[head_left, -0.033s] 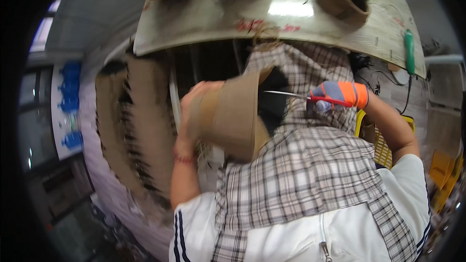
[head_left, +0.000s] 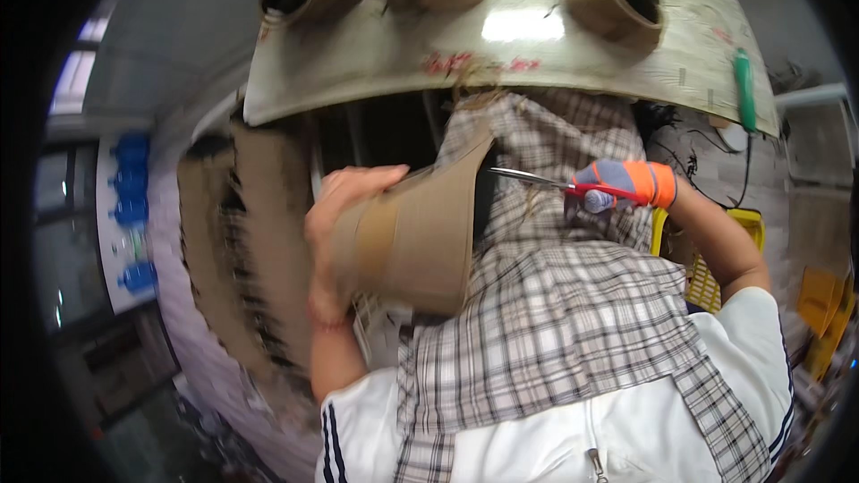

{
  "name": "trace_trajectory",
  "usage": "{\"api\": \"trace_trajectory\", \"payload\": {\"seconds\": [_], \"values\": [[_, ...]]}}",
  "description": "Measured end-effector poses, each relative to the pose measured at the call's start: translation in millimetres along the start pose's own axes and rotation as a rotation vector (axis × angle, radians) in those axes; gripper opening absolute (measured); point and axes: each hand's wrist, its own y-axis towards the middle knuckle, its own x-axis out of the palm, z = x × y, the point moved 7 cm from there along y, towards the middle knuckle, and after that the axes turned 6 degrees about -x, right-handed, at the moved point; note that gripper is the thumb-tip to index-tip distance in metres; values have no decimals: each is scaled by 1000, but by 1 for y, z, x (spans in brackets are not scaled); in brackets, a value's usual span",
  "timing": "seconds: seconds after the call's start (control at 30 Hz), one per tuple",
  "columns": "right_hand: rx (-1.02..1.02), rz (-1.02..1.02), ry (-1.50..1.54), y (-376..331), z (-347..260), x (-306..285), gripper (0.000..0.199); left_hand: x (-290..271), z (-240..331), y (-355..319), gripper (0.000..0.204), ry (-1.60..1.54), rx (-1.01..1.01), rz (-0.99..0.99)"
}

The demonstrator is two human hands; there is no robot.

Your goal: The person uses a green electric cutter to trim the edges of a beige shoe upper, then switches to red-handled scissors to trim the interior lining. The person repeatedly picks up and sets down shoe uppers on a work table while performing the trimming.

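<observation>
In front of my body, a tan bucket hat is turned on its side, with its wide brim edge to the right and its dark inside mostly turned away. My left hand grips it at the crown end; some fingers are hidden behind it, and that part is blurred. My right hand, in an orange and grey glove, is closed around the red handles of a pair of scissors. Their metal tips point left, at the brim's edge; whether they touch it I cannot tell.
A pale worktable ahead carries several tan hats, one hat at the right, and a green-handled tool with a cord. Long stacks of tan pieces lie at the left. A yellow basket stands beside my right forearm.
The hat has turned in my left hand, so less of its dark inside shows. That hand sits slightly further left. The scissors stay close to the brim.
</observation>
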Motion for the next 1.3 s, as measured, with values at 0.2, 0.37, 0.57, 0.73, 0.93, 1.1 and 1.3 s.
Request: {"api": "trace_trajectory", "payload": {"seconds": [0.2, 0.37, 0.57, 0.73, 0.93, 1.1, 1.3], "values": [[-46, 227, 253, -34, 72, 13, 28, 18, 116, 24, 22, 917, 872, -309], [-106, 374, 271, -32, 56, 11, 23, 39, 213, 101, 27, 841, 1288, 45], [-24, 422, 778, -22, 87, 30, 36, 171, 225, 230, 15, 880, 1399, -20], [-101, 462, 438, -16, 62, 25, 55, 303, 169, 319, 31, 865, 972, -470], [-20, 540, 417, -35, 59, 26, 63, 285, 165, 345, 72, 280, 638, -610], [-43, 524, 483, -26, 60, 22, 66, 139, 148, 341, 69, 244, 539, -249], [-106, 540, 433, -22, 52, 18, 65, -30, 63, 316, 63, 570, 215, -37]]}}
